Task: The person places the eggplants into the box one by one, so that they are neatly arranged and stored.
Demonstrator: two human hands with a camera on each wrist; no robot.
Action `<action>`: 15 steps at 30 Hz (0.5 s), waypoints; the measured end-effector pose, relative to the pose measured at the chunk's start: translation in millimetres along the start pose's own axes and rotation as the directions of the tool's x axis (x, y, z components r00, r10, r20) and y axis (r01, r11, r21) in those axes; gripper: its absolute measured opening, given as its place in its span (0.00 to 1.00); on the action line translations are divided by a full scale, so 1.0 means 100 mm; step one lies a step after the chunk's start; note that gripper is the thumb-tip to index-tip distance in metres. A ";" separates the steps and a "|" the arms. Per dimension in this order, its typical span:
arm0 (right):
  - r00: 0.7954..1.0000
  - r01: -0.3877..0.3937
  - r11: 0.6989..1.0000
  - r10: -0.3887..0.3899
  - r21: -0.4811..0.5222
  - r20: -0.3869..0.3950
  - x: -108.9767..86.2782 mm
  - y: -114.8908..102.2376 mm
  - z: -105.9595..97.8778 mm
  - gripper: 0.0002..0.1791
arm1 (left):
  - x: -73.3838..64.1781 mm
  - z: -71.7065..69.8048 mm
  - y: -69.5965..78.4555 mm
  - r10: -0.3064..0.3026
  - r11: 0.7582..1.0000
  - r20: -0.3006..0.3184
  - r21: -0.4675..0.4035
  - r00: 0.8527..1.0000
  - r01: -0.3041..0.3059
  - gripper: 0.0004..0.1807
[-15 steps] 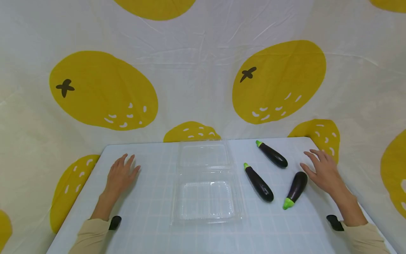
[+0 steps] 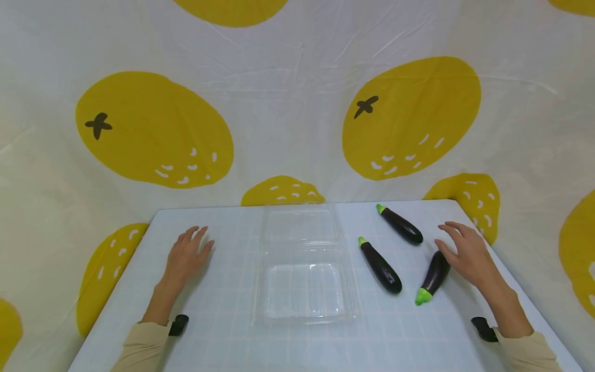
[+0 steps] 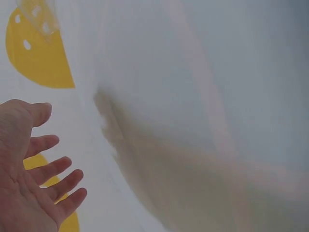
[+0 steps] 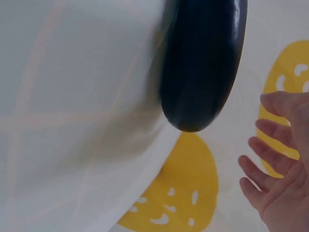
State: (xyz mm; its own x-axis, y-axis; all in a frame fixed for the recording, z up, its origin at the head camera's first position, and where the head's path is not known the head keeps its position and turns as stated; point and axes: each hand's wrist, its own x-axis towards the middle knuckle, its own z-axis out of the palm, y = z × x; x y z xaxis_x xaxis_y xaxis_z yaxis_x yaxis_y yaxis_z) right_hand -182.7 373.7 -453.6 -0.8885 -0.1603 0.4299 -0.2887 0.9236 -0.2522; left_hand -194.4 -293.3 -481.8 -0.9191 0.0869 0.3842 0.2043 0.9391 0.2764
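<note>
R hand nr eggplant (L hand well apart).

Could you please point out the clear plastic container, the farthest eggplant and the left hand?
Clear plastic container (image 2: 304,290), head view: bare bottom of its nearer half.
Farthest eggplant (image 2: 401,226), head view: middle of its dark body.
Left hand (image 2: 186,256), head view: back of the hand.
</note>
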 end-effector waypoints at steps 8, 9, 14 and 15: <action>1.000 -0.017 1.000 0.017 0.024 0.010 -0.02 -0.16 0.00 0.25 | -0.02 0.01 0.21 0.022 0.999 -0.033 -0.036 0.999 -0.023 0.25; 1.000 -0.013 1.000 0.013 0.029 0.010 -0.03 -0.17 0.00 0.25 | -0.02 0.01 0.23 0.018 0.999 -0.025 -0.040 1.000 -0.019 0.26; 1.000 0.021 0.998 -0.020 0.058 -0.008 -0.04 -0.25 0.02 0.26 | -0.02 -0.02 0.36 -0.014 0.998 0.034 -0.061 0.999 0.016 0.27; 1.000 0.028 0.998 -0.027 0.065 -0.013 -0.04 -0.26 0.02 0.26 | -0.03 -0.03 0.38 -0.016 0.998 0.039 -0.064 0.999 0.019 0.27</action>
State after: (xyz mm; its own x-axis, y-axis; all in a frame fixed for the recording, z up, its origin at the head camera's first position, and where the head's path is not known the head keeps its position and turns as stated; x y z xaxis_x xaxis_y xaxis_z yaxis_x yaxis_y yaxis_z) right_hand -172.3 349.5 -450.5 -0.8758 -0.1805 0.4476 -0.3355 0.8944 -0.2958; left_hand -182.9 -258.4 -470.0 -0.9347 0.0846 0.3452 0.2082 0.9175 0.3389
